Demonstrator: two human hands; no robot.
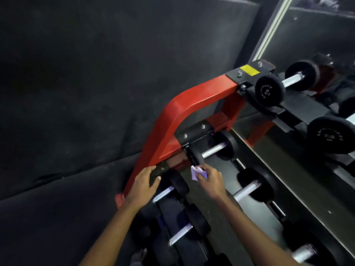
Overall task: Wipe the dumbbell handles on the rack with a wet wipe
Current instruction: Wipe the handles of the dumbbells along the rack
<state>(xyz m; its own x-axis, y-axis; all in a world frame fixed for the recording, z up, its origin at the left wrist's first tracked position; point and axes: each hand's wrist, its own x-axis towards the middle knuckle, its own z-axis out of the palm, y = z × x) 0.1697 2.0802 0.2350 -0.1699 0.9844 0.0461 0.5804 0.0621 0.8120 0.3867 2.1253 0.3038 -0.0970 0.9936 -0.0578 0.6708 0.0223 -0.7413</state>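
I pinch the wipe [198, 173], a small crumpled lilac wad, in my right hand [211, 181], fingers curled round it, and it hangs clear of any metal. The nearest handle [213, 150] lies just off at 1 o'clock from the wipe, on the middle tier; another handle [163, 193] sits at 8 o'clock, on the bottom tier, just beside my left hand [144, 186]. That hand rests on the red frame [184, 112] of the rack, fingers spread and fairly straight, thumb against a black bracket.

As for progress, I judge the job mid-course at best: the wipe touches nothing now. No handle looks wet or streaked, though the light is dim and the picture soft, so I cannot tell which are done. More handles wait: one [180, 234] at 6 o'clock, one [247, 191] at 3 o'clock, one [293, 81] on the top tier at 1 o'clock.
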